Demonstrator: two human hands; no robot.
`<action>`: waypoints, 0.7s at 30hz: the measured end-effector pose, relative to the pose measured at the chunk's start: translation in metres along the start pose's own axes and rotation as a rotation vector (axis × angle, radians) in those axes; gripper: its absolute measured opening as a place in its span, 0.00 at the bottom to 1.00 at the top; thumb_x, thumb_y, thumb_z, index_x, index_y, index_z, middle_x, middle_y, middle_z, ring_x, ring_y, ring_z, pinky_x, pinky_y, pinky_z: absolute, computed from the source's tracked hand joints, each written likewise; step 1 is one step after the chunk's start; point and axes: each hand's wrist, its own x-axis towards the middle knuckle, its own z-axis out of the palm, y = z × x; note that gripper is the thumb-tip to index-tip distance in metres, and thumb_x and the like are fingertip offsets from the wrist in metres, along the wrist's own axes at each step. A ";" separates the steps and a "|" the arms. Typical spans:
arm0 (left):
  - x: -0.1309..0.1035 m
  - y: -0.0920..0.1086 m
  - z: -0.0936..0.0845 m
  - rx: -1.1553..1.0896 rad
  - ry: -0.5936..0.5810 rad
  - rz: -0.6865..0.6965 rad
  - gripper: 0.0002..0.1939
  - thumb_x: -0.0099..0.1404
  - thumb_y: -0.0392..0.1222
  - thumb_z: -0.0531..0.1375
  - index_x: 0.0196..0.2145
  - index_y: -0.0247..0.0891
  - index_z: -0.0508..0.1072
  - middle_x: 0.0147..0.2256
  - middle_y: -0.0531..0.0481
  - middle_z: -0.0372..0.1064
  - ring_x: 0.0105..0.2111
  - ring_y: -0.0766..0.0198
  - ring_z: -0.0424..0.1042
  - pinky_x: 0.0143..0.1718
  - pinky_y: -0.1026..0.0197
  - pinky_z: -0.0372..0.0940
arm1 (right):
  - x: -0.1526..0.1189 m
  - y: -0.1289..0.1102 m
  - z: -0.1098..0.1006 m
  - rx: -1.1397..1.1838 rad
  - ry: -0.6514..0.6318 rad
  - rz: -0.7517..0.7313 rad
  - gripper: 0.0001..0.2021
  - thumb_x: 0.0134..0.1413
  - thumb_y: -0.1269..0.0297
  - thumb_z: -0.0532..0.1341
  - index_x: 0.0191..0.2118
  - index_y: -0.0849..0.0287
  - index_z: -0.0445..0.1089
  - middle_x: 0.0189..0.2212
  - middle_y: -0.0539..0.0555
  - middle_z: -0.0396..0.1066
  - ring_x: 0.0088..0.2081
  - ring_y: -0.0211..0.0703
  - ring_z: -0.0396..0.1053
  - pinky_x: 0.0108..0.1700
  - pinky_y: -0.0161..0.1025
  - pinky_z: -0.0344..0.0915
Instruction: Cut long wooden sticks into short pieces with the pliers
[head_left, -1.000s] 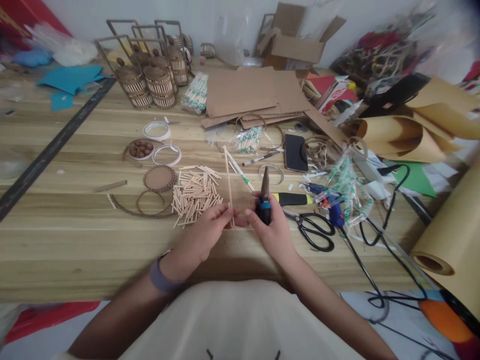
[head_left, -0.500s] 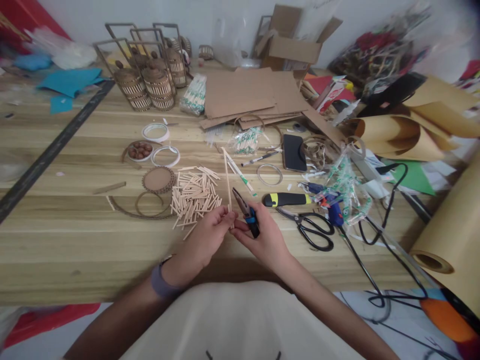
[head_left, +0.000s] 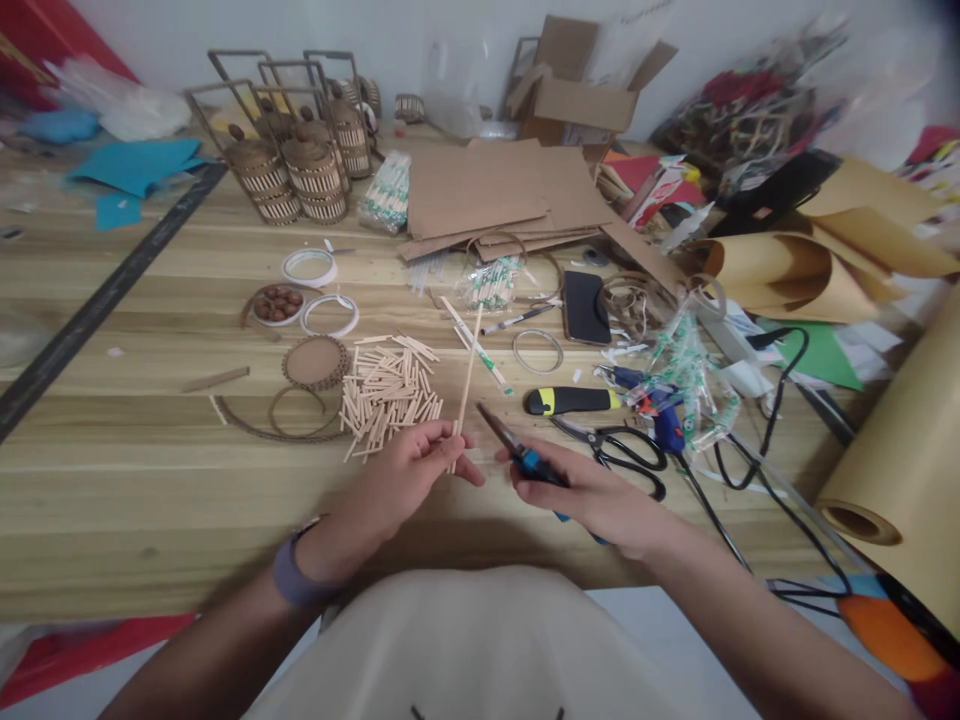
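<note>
A long, thin wooden chopstick [head_left: 470, 370] slants up and away from my left hand [head_left: 409, 470], pinched near its lower end between thumb and finger; a short stick end shows beside it. My right hand [head_left: 589, 490] is wrapped around the blue-and-black handles of pliers [head_left: 504, 432]. Their dark jaws point up and left, apart from the chopstick. Left of the chopstick lies a pile of short stick pieces [head_left: 390, 390]. Beyond it are a wrapped chopstick [head_left: 480, 345] with green print and a round cardboard disc [head_left: 315, 360] with a beaded-looking rim.
To the right lie a yellow-black cutter [head_left: 574, 401], black-handled scissors [head_left: 626, 447], a blue glue gun [head_left: 667, 420] with a cord, and crumpled wrappers [head_left: 705, 390]. A phone [head_left: 586, 307], cardboard sheets [head_left: 502, 185] and lidded slatted containers [head_left: 315, 180] stand or lie farther back.
My right hand has moved right and down with the pliers, away from my left hand. The chopstick now leans to the right, and my left fingers have spread a little.
</note>
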 end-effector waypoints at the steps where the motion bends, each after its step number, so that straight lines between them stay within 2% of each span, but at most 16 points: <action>1: 0.000 -0.001 -0.001 0.007 -0.012 0.010 0.14 0.69 0.50 0.55 0.32 0.40 0.72 0.30 0.50 0.79 0.35 0.58 0.73 0.41 0.58 0.61 | -0.003 -0.001 -0.004 0.006 -0.044 0.043 0.18 0.53 0.57 0.63 0.48 0.56 0.73 0.35 0.51 0.72 0.38 0.43 0.68 0.41 0.40 0.64; 3: 0.000 -0.003 -0.001 0.019 -0.038 0.019 0.14 0.69 0.51 0.55 0.33 0.40 0.72 0.30 0.51 0.79 0.36 0.57 0.73 0.43 0.58 0.61 | -0.008 -0.003 -0.009 0.016 -0.096 0.126 0.18 0.50 0.57 0.64 0.47 0.57 0.75 0.35 0.51 0.73 0.38 0.44 0.69 0.41 0.40 0.64; 7: 0.000 -0.002 0.002 0.022 -0.106 0.021 0.14 0.70 0.49 0.55 0.33 0.40 0.74 0.30 0.51 0.79 0.35 0.58 0.74 0.44 0.58 0.62 | -0.008 -0.008 -0.008 0.089 -0.119 0.219 0.19 0.47 0.60 0.65 0.47 0.56 0.75 0.34 0.51 0.73 0.38 0.45 0.69 0.41 0.40 0.64; 14: -0.002 0.004 0.004 0.012 -0.234 -0.010 0.14 0.68 0.48 0.55 0.34 0.39 0.77 0.29 0.50 0.79 0.36 0.57 0.77 0.46 0.56 0.64 | 0.003 -0.017 -0.003 0.116 -0.186 0.134 0.14 0.47 0.63 0.64 0.42 0.55 0.77 0.31 0.49 0.73 0.34 0.42 0.67 0.35 0.37 0.64; 21: -0.004 0.006 0.004 0.013 -0.250 0.008 0.17 0.68 0.50 0.55 0.28 0.41 0.77 0.31 0.49 0.80 0.37 0.55 0.77 0.45 0.57 0.65 | 0.008 -0.024 -0.002 0.136 -0.256 0.140 0.13 0.47 0.63 0.63 0.41 0.57 0.75 0.30 0.48 0.70 0.34 0.39 0.64 0.37 0.35 0.60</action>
